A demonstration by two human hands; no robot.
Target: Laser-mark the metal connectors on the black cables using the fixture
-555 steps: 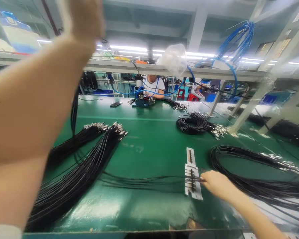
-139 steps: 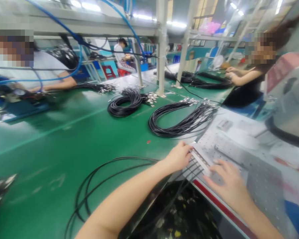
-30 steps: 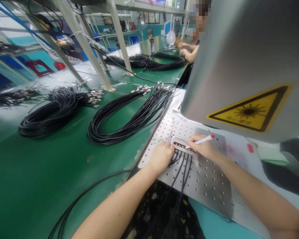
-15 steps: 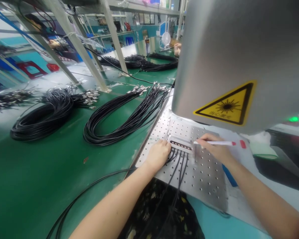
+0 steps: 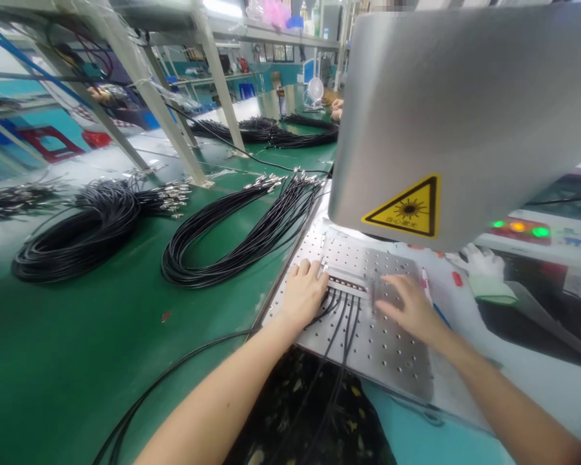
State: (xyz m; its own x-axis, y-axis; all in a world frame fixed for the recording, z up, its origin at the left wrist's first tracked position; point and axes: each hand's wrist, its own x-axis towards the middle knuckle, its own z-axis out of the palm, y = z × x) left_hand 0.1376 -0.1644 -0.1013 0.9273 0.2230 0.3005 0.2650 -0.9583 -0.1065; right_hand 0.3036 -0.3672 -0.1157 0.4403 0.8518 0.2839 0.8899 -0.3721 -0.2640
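Note:
A slotted metal fixture (image 5: pixel 347 286) lies on the perforated metal plate (image 5: pixel 392 349), with a row of small connector ends in its slot. Several black cables (image 5: pixel 345 323) run from its near side over the plate edge. At its left end rests my left hand (image 5: pixel 303 294), fingers stretched out over the plate and the thumb side touching the fixture. My right hand (image 5: pixel 409 307) hovers just right of the fixture, thumb and fingers apart, holding nothing. Beyond that hand a white and red pen (image 5: pixel 426 284) lies on the white surface.
A grey machine head with a laser warning sign (image 5: pixel 407 210) overhangs the plate. Coiled black cable bundles (image 5: pixel 188 258) lie on the green table (image 5: pixel 126 342). To the right are a lit button box (image 5: pixel 556 236) and a white glove (image 5: pixel 481 265). Another person's hand (image 5: pixel 337 110) shows far back.
My right hand has let go of the pen, which now lies to the right, and its fingers have opened beside the fixture. The left hand's fingers have straightened. The view has tilted up slightly.

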